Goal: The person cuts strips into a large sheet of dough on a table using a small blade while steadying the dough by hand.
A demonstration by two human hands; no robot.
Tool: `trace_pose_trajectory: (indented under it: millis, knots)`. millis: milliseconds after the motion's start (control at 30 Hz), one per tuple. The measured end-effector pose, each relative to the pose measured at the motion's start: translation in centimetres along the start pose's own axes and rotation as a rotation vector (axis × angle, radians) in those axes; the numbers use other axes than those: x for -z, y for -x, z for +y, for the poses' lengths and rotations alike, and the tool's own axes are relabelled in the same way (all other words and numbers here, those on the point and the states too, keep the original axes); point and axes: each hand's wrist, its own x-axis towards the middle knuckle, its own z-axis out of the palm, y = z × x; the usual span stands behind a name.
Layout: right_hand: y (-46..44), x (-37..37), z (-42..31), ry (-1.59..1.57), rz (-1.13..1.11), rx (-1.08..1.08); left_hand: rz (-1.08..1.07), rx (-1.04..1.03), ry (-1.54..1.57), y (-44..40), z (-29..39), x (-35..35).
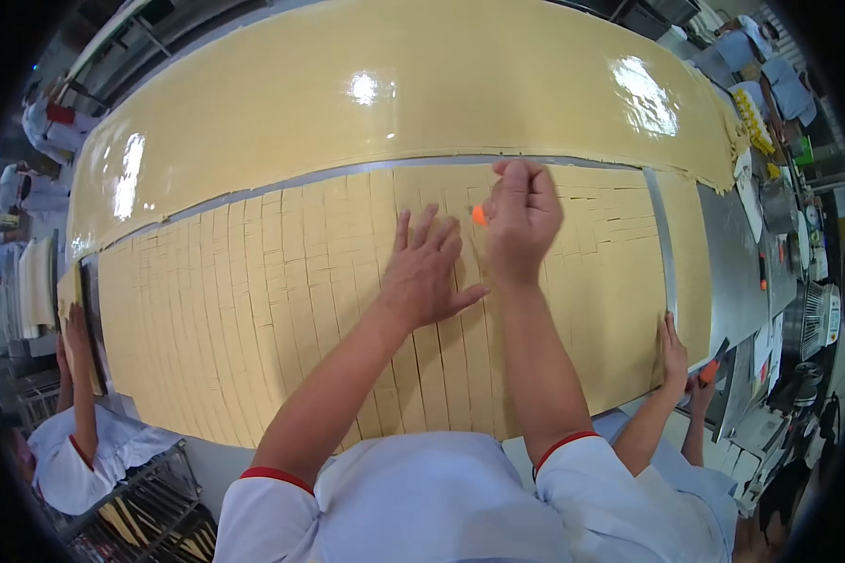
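Observation:
A wide yellow sheet (338, 216) on the worktable is scored with long parallel cuts and some short cross lines. My left hand (425, 272) lies on it near the centre, palm down with its fingers spread. Just to the right, my right hand (524, 220) is closed around an orange-handled tool (480, 215); its lower part is hard to make out. Beyond a metal strip (282, 180) lies a second, glossy yellow sheet (498, 84).
At the right, a co-worker's hand (672, 349) touches the sheet's edge by a metal strip (662, 239). Another person's hand (77, 328) is at the left end. More people stand at the far left and far right. A rack (150, 488) stands lower left.

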Motion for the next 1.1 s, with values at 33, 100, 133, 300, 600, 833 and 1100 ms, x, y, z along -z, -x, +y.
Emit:
trace_pose_trajectory:
  millis: [33,100,133,300,600,833,1100]
  knots:
    - [0.1,-0.3,-1.9,-0.045,-0.016,0.026,0.092,0.039,0.072,0.3,-0.2,0.6]
    - [0.2,-0.8,-3.4,-0.119,-0.038,0.028,0.173,0.068,0.139,0.7,-0.9,0.9]
    - [0.3,-1.1,-1.2,-0.122,-0.034,0.026,0.227,0.072,0.145,1.0,-1.3,0.8]
    - [-0.1,-1.8,1.4,-0.045,-0.068,-0.106,0.162,-0.006,0.006,1.4,-2.2,-0.6]
    - [-2.0,-1.8,1.5,0.024,-0.035,-0.053,0.131,0.017,-0.013,-0.9,-2.6,-0.4]
    - [-3.6,0.4,5.2,0.062,0.014,-0.064,0.126,-0.11,0.0,-2.0,-1.4,-0.9]
    - [-3.9,2.0,3.4,0.198,0.038,-0.056,0.054,-0.136,0.036,-4.0,0.0,-0.7]
